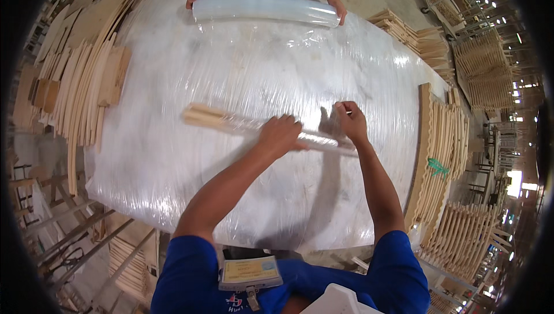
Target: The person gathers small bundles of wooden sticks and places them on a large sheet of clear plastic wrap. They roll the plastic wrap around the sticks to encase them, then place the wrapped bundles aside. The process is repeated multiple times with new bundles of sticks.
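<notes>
A bundle of pale wooden strips [202,115] lies slantwise over the middle of a table [248,66] covered in clear plastic film. Shiny film wraps its right part, while the bare wood ends stick out at the left. My left hand [280,134] is closed around the bundle near its middle. Just above the bundle's right end, my right hand [353,122] is raised, thumb and fingers pinched together; what they hold, if anything, is too small to make out. Across the table, another person's two hands grip the ends of a roll of clear film [265,9].
Long wooden strips [86,89] are stacked along the table's left side. Wavy-edged wooden pieces [441,141], tied with a green strand [437,167], stand along the right edge. More wood piles [398,28] lie at the far right, with metal racks beyond.
</notes>
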